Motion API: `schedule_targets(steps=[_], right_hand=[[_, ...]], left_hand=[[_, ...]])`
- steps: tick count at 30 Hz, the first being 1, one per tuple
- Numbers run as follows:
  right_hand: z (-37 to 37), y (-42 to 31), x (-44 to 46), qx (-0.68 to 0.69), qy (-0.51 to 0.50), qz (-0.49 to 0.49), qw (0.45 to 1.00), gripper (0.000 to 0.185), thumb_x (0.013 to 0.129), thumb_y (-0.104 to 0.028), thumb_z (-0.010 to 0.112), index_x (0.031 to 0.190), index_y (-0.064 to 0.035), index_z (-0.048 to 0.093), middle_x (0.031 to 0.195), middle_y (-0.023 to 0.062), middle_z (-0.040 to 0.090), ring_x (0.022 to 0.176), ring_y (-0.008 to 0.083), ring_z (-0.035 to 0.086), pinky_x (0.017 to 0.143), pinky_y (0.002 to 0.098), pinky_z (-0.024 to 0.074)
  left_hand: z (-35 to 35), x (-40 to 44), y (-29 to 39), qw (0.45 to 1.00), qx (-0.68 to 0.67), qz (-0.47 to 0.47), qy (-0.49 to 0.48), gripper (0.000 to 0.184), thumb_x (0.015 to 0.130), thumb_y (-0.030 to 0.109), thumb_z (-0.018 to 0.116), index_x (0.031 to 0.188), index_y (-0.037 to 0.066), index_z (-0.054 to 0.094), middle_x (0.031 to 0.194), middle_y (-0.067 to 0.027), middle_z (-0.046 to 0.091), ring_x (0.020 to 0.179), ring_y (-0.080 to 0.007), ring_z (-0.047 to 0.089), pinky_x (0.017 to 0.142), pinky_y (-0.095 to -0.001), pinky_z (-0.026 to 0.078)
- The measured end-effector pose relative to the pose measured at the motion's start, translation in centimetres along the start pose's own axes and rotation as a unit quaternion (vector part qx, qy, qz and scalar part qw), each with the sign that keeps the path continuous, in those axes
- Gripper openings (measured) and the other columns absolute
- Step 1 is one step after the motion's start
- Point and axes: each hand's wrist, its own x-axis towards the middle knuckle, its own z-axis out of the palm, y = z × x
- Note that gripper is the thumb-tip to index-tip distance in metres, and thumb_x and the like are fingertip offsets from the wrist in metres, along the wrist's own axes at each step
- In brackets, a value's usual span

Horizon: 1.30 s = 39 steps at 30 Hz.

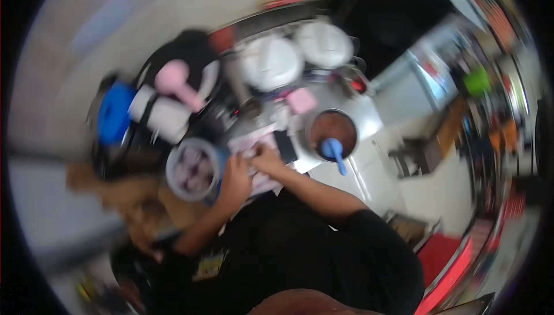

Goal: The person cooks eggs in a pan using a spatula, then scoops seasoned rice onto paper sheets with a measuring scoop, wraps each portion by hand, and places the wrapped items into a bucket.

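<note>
Pinkish material is lying beneath and around both hands, between a tub and a pot. At far left, a blue round object is sitting beside a whitish bundle. Next, the white-rimmed tub is holding pale purple lumps. The left hand is bending its fingers over the material; blur hides its exact opening and hold. Beside it, the right hand is curling partly closed, its hold unclear. Rightward, the pot is containing brown contents and a blue scoop.
</note>
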Motion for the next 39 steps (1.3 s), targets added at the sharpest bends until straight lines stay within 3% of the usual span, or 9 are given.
schedule_targets(steps=[2,4,6,11,17,19,26,29,39], right_hand=[[1.0,2.7,1.5,0.097,-0.052,-0.094,0.99,0.042,0.081,-0.023,0.08,0.112,-0.0055,0.056,0.103,0.0099,0.063,0.088,0.0176,0.065,0.064,0.0307,0.0541],[0.4,-1.4,-1.8,0.439,-0.254,-0.029,0.862,0.038,0.09,-0.019,0.071,0.123,-0.0071,0.054,0.116,0.0108,0.061,0.107,0.023,0.064,0.087,0.039,0.0545],[0.9,-2.2,-3.1,0.48,-0.307,0.001,0.821,0.049,0.096,-0.015,0.063,0.141,-0.0101,0.046,0.126,0.0108,0.058,0.121,0.0279,0.059,0.104,0.047,0.0464],[4.6,3.6,-3.8,0.478,-0.355,0.059,0.801,0.056,0.104,-0.015,0.059,0.155,-0.0138,0.036,0.14,0.0131,0.054,0.123,0.028,0.058,0.1,0.0424,0.0495],[7.5,1.2,-2.9,0.268,-0.254,0.107,0.923,0.053,0.102,-0.006,0.06,0.15,-0.005,0.039,0.132,0.0156,0.058,0.115,0.0272,0.063,0.094,0.0411,0.0565],[8.9,-0.4,-1.7,0.201,-0.237,0.067,0.948,0.054,0.099,-0.002,0.059,0.149,-0.003,0.038,0.127,0.015,0.059,0.115,0.0252,0.063,0.089,0.0384,0.0579],[13.2,-3.5,4.6,0.136,-0.293,-0.042,0.945,0.045,0.096,-0.005,0.058,0.14,0.0014,0.05,0.126,0.0159,0.062,0.114,0.0236,0.063,0.086,0.0339,0.0553],[11.5,-2.2,8.1,-0.358,-0.142,-0.366,0.847,0.045,0.09,-0.026,0.076,0.121,0.0049,0.066,0.113,0.0213,0.068,0.082,0.0255,0.072,0.075,0.0366,0.057],[-1.3,2.0,7.3,-0.272,-0.02,-0.134,0.953,0.057,0.087,-0.035,0.078,0.127,0.0032,0.066,0.113,0.0245,0.071,0.104,0.0287,0.069,0.09,0.0376,0.0544]], left_hand=[[-2.4,-0.4,-0.2,0.997,-0.052,-0.023,0.058,0.055,0.081,0.002,0.066,0.132,-0.01,0.05,0.112,-0.0266,0.052,0.104,-0.0442,0.056,0.09,-0.0472,0.049],[-4.7,-1.4,-0.6,0.983,-0.121,-0.075,0.114,0.058,0.08,0.007,0.073,0.131,-0.01,0.051,0.108,-0.0218,0.052,0.099,-0.0414,0.057,0.09,-0.0457,0.049],[-6.2,-2.5,-1.2,0.95,-0.25,-0.162,0.088,0.054,0.08,0.008,0.073,0.13,-0.008,0.056,0.11,-0.0231,0.056,0.101,-0.0423,0.059,0.09,-0.0437,0.049],[-0.3,-8.6,-3.3,0.933,-0.308,-0.138,0.125,0.048,0.081,0.016,0.076,0.119,-0.008,0.061,0.108,-0.0229,0.061,0.098,-0.0407,0.061,0.091,-0.0451,0.048],[-5.6,-9.6,-2.0,0.967,-0.068,-0.232,0.084,0.064,0.075,0.023,0.081,0.13,0.0,0.057,0.134,-0.0241,0.052,0.12,-0.0407,0.052,0.099,-0.0498,0.044],[-6.1,-9.1,-3.1,0.984,-0.043,-0.126,0.118,0.071,0.074,0.026,0.084,0.135,0.006,0.054,0.146,-0.0212,0.044,0.136,-0.0461,0.04,0.109,-0.0522,0.04],[-6.4,-6.2,-11.2,0.991,-0.036,-0.069,0.105,0.061,0.075,0.023,0.081,0.13,0.008,0.059,0.135,-0.0152,0.053,0.13,-0.0382,0.046,0.108,-0.0505,0.042],[-2.1,-6.1,-15.0,0.991,0.019,-0.062,0.118,0.058,0.077,0.027,0.079,0.127,0.006,0.061,0.127,-0.0124,0.056,0.125,-0.0349,0.048,0.106,-0.0493,0.043],[0.0,-5.9,-14.2,0.989,0.122,-0.061,0.056,0.063,0.09,0.05,0.064,0.133,0.003,0.059,0.132,-0.0128,0.054,0.132,-0.0351,0.041,0.108,-0.06,0.03]])
